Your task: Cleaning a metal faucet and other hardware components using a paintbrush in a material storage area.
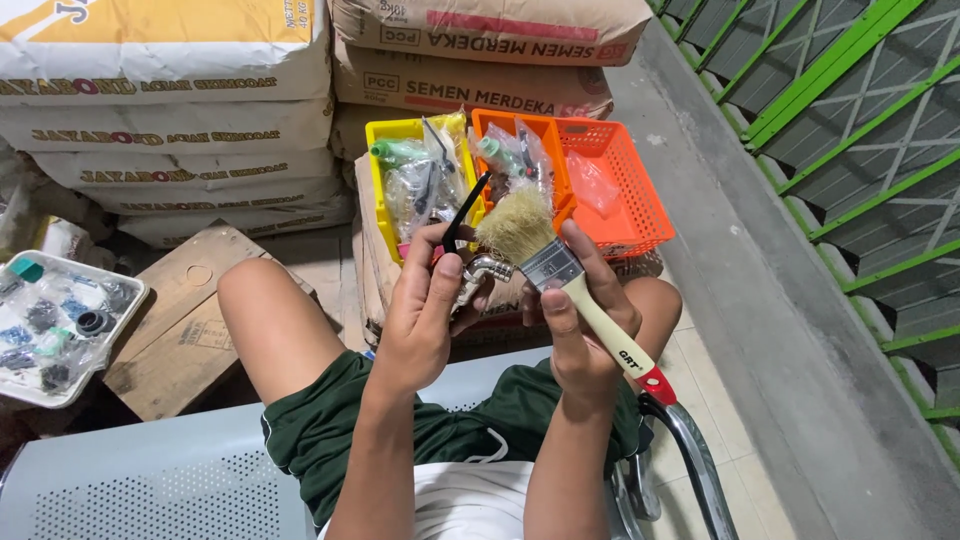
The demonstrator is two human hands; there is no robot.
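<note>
Parts in small plastic bags fill a white tray (70, 385) at far left, which sits low beside a wooden crate (185, 320), within reach of the seated person. Behind them, stacked sacks (160, 110) form a wall, and two baskets rest on lower sacks straight ahead: a yellow basket (385, 190) and an orange basket (625, 190), both holding bagged fittings, set side by side so their contents stay sorted and in view.

Over the lap, the left hand (425, 310) is closed around a chrome tap fitting (480, 270), its thumb pinning a thin black cable tie (462, 215) against the fingers; the fitting is raised to chest height, likely so the bristles can meet it. The right hand (580, 330) grips a paintbrush (555, 270) by its pale handle just below the metal ferrule, a short hold that gives control, and the bristles tilt up and left, touching or just over the fitting. The person sits on a perforated metal bench (140, 480); at far right, green railing (850, 130) borders the concrete ledge.
</note>
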